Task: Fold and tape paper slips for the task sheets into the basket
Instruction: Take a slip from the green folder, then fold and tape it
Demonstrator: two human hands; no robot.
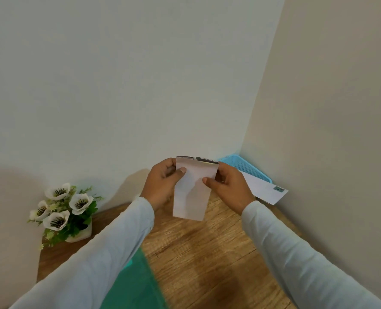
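Folding a slip above the counter, short of the basket.

I hold the paper slip between my left hand and right hand, fingers of both pinched shut on its upper side edges, thumbs in front. To crease cleanly, I would square the edges first. The basket sits just beyond my right fingers, a white sheet lying in it.

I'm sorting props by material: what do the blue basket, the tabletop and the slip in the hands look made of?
The blue lattice basket looks like moulded plastic, going by its uniform colour and fine mesh walls. The brown tabletop shows matte wood grain; whether solid wood or laminate is unclear. The white folded slip looks like thin paper, as it creases softly.
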